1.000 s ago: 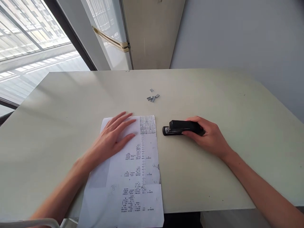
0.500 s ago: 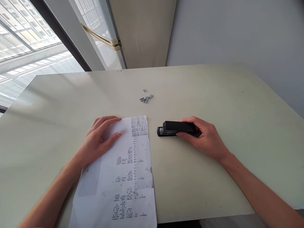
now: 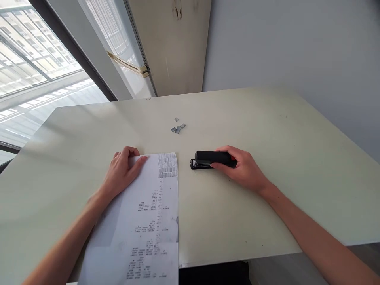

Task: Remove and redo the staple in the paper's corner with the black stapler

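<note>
A printed sheet of paper (image 3: 148,221), perhaps with more sheets under it, lies at the front left of the table and runs past its near edge. Dense rows of short dark lines fill its far right corner. My left hand (image 3: 123,172) grips the paper's far left part, thumb on top and fingers curled at the edge. To the right of the paper, a black stapler (image 3: 210,157) rests on the table, pointing left. My right hand (image 3: 240,164) is closed around its rear end. A gap separates the stapler's nose from the paper.
Several small grey staple strips (image 3: 178,129) lie beyond the paper on the pale table (image 3: 237,114). Behind the table stand a fridge (image 3: 169,51) with a gold handle and a grey wall (image 3: 282,47). A window (image 3: 29,51) is at the left.
The left fingers, stretched over the paper's top earlier, are now curled at its far edge. The view has shifted slightly. My right hand keeps its hold on the stapler.
</note>
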Motion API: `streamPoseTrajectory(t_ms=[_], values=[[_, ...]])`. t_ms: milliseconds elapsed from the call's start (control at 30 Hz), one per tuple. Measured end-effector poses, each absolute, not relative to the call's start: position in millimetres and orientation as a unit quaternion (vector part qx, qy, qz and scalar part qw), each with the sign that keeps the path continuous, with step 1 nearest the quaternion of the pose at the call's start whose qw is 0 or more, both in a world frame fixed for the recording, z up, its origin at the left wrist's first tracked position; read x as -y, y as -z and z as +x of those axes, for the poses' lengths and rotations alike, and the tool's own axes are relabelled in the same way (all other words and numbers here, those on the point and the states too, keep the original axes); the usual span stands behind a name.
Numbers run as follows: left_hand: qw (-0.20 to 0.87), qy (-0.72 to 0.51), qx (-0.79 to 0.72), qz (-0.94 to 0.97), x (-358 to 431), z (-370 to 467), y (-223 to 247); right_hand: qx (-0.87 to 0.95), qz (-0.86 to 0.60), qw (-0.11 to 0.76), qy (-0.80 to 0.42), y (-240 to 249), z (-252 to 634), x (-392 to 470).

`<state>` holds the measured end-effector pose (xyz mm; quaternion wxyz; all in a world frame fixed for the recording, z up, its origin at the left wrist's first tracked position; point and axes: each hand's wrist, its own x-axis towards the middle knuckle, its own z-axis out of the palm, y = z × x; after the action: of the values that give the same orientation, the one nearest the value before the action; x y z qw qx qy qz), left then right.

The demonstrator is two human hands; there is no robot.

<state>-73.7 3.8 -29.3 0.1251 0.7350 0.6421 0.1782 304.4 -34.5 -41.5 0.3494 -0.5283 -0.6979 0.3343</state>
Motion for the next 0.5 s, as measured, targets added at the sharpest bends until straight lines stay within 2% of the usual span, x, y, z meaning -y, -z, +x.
streamPoseTrajectory(t_ms=[133, 200, 367, 500], values=[[0.195, -0.158, -0.605, 0.756, 6.0, -78.3, 15.1, 0.706, -0.516, 0.353, -0.333, 43.3, 306.7, 34.7], [0.205, -0.178, -0.577, 0.771, 10.3, -74.7, 5.4, 0.727, -0.500, 0.368, -0.292, 43.0, 307.6, 35.5], [0.176, -0.249, -0.504, 0.808, 15.9, -47.0, -29.3, 0.744, -0.442, 0.477, -0.155, 28.4, 302.6, 47.2], [0.137, -0.291, -0.443, 0.837, 14.7, -15.0, -60.0, 0.754, -0.391, 0.491, -0.195, 9.4, 295.0, 70.5]])
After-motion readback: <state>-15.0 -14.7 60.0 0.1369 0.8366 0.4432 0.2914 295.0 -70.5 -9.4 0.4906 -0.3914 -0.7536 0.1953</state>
